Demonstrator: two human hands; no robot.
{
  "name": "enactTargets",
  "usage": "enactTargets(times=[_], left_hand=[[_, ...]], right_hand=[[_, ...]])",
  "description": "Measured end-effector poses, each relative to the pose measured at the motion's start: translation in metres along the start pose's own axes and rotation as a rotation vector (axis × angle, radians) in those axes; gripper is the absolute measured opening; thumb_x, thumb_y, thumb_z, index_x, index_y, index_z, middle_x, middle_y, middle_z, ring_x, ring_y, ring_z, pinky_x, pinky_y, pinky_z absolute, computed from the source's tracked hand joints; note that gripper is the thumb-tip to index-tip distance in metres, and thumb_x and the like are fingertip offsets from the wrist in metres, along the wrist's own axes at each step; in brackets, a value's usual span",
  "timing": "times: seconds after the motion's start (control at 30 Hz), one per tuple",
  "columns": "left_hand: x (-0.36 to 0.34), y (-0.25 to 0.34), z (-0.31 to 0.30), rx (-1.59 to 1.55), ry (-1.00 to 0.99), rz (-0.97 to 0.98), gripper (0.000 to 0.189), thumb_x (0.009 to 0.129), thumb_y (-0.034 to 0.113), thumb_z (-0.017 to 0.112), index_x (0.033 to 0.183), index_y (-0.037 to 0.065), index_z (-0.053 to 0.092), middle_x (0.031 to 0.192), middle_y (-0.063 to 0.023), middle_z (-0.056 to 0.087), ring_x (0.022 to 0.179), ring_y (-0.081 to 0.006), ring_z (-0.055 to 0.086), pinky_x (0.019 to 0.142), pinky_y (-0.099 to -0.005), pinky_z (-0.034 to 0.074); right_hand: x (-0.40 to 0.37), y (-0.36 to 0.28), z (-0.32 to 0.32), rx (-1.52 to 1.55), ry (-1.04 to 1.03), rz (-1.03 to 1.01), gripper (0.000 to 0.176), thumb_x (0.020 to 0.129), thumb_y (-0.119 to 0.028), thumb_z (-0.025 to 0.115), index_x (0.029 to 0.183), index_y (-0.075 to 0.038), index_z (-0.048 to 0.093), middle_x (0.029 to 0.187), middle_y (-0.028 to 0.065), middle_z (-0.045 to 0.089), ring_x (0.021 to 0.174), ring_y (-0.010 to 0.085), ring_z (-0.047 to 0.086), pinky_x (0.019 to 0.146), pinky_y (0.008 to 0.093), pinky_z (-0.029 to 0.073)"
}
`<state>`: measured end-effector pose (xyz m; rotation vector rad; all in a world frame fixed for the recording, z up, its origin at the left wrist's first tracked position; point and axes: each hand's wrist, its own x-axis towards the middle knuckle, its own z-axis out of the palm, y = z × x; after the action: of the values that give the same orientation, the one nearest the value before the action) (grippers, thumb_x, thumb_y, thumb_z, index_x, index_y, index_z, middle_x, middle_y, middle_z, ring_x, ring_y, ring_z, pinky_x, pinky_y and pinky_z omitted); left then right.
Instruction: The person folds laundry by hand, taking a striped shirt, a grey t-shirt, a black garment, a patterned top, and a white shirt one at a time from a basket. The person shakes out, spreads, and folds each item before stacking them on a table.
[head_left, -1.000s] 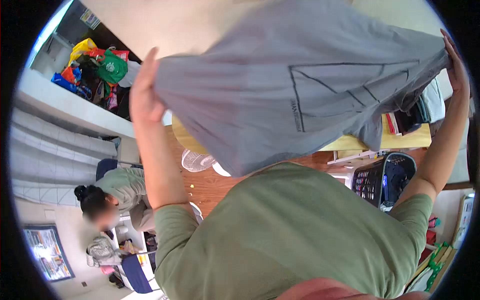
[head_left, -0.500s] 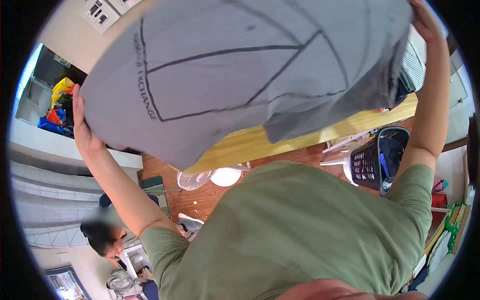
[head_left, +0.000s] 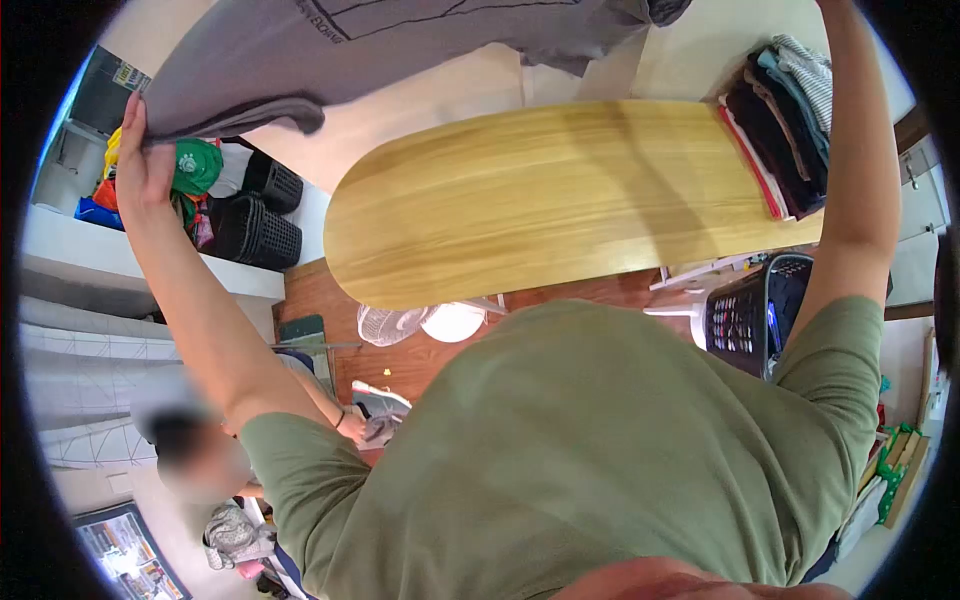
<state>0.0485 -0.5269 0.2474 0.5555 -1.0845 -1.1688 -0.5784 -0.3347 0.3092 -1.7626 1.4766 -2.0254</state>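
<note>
Head view: raised arms (head_left: pixel 195 280), left fingers (head_left: pixel 132 118) clamped on grey shirt (head_left: pixel 270 60), right fingers unseen

The left hand (head_left: pixel 143 165) holds one side of a grey shirt (head_left: pixel 400 50) in the air, and a pile of folded clothes (head_left: pixel 775 135) lies on the wooden table (head_left: pixel 540 200).

From here, the grey shirt (head_left: pixel 300 62) hangs spread mid-air from ten o'clock to one, black-lined and lettered, its loose edge curling near eleven.
</note>
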Motion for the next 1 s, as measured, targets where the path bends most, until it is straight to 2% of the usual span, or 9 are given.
enactTargets(times=[0.1,0.17,0.23,0.37,0.67,0.77,0.8,0.9,1.0], left_hand=[[-0.053,-0.029,-0.025,0.205,-0.146,-0.06,0.048,0.087,0.005,0.061,0.133,0.003,0.045,0.131,-0.0153,0.05,0.126,-0.0283,0.044,0.112,-0.0435,0.026],[-0.088,-0.064,-0.076,0.209,-0.166,-0.187,0.043,0.084,0.005,0.065,0.125,0.004,0.05,0.126,-0.0127,0.052,0.121,-0.0256,0.047,0.108,-0.0404,0.032],[-0.132,-0.101,-0.13,0.253,-0.193,-0.305,0.027,0.083,0.0,0.066,0.108,0.004,0.06,0.107,-0.0064,0.06,0.103,-0.019,0.056,0.096,-0.0325,0.042],[-0.218,-0.152,-0.152,0.424,-0.135,-0.53,0.026,0.082,-0.006,0.063,0.108,-0.001,0.063,0.105,-0.006,0.064,0.097,-0.0133,0.057,0.091,-0.027,0.041],[-0.284,-0.128,-0.133,0.744,-0.096,-0.662,0.023,0.081,-0.003,0.064,0.104,0.0,0.065,0.104,-0.0057,0.065,0.1,-0.0137,0.057,0.092,-0.0259,0.039],[-0.299,-0.119,-0.111,0.916,-0.289,-0.638,0.021,0.082,0.0,0.064,0.103,0.001,0.066,0.106,-0.0064,0.063,0.101,-0.0155,0.057,0.093,-0.0278,0.04],[-0.295,-0.119,-0.106,1.149,-0.362,-0.442,0.021,0.083,0.007,0.065,0.103,0.001,0.065,0.109,-0.0077,0.06,0.105,-0.0187,0.055,0.094,-0.0303,0.039],[-0.265,-0.15,-0.088,1.177,-0.046,-0.207,0.026,0.081,0.013,0.069,0.105,0.003,0.065,0.11,-0.0108,0.058,0.108,-0.0246,0.053,0.095,-0.0344,0.039],[-0.226,-0.196,-0.038,1.381,-0.237,0.207,0.026,0.081,0.019,0.071,0.102,0.005,0.066,0.112,-0.0115,0.058,0.11,-0.0285,0.051,0.094,-0.0375,0.04]], right_hand=[[-0.008,0.09,-0.064,-0.896,-0.341,-0.109,0.049,0.098,-0.036,0.046,0.135,-0.004,0.045,0.123,0.0179,0.056,0.105,0.0234,0.059,0.094,0.0347,0.05],[-0.105,0.049,-0.005,-0.396,-0.143,0.398,0.029,0.094,-0.017,0.057,0.117,-0.001,0.059,0.105,0.0113,0.065,0.1,0.0214,0.061,0.092,0.0371,0.046],[-0.157,0.12,-0.041,-0.354,-0.425,0.472,0.03,0.093,-0.017,0.058,0.119,-0.003,0.062,0.111,0.0038,0.064,0.102,0.0118,0.057,0.093,0.0238,0.041],[-0.27,0.161,-0.053,-0.426,-0.563,0.697,0.025,0.09,-0.016,0.063,0.11,-0.002,0.067,0.097,0.0023,0.067,0.093,0.0109,0.058,0.084,0.0247,0.044],[-0.34,0.111,-0.081,-0.652,-0.603,0.594,0.014,0.085,-0.002,0.062,0.098,0.001,0.068,0.093,0.01,0.067,0.091,0.0172,0.061,0.084,0.0282,0.046],[-0.344,0.112,-0.079,-0.662,-0.652,0.581,0.013,0.084,-0.003,0.063,0.095,0.001,0.067,0.094,0.0097,0.063,0.087,0.0198,0.061,0.081,0.0297,0.046],[-0.335,0.11,-0.071,-0.76,-0.632,0.463,0.013,0.084,-0.004,0.064,0.095,0.001,0.067,0.094,0.0102,0.062,0.087,0.02,0.061,0.08,0.0296,0.046],[-0.301,0.109,-0.027,-0.988,-0.5,0.295,0.021,0.089,-0.019,0.062,0.096,0.001,0.063,0.092,0.0161,0.059,0.086,0.0215,0.061,0.077,0.03,0.046],[-0.276,0.141,0.032,-0.545,-0.351,0.357,0.026,0.092,-0.022,0.061,0.108,-0.001,0.064,0.101,0.0104,0.066,0.092,0.0163,0.062,0.083,0.0274,0.047]])
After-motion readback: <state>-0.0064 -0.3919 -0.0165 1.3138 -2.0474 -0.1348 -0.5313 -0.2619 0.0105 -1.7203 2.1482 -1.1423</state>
